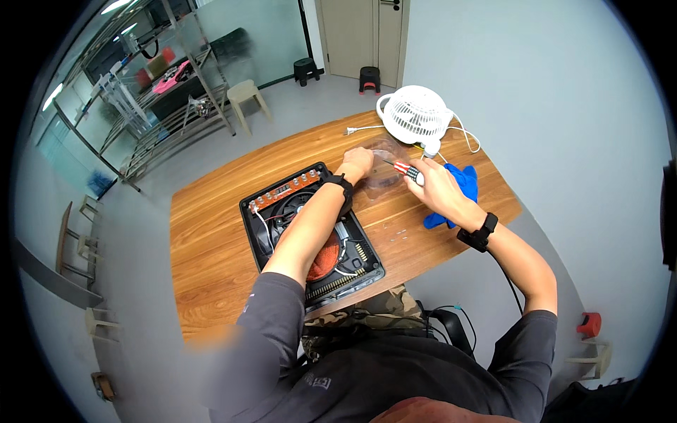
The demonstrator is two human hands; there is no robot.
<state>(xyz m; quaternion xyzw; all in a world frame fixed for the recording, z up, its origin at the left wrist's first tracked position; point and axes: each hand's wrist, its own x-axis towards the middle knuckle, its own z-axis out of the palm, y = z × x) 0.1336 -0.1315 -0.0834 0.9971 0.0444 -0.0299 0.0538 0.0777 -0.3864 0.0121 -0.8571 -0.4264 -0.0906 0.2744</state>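
My right hand [438, 189] grips a screwdriver [407, 171] with a red, white and black handle, its shaft pointing left over a clear plastic tray [386, 182]. Fingers curled, my left hand [358, 163] is at the tray's left side; what it holds, if anything, is hidden. Under my left forearm lies an opened induction cooker [367, 259] in a black housing. An orange circuit strip [285, 189], wires and a reddish-brown round coil [326, 258] show inside it; my arm covers part of them. Beside my right wrist is a blue glove or cloth [463, 185].
A white fan [417, 114] with its cord stands at the table's far edge. Small slim pieces [399, 234] lie on the wooden table [211, 218] near the cooker. Beyond are stools [247, 95] and a metal rack [201, 77]. A cable hangs by my right arm.
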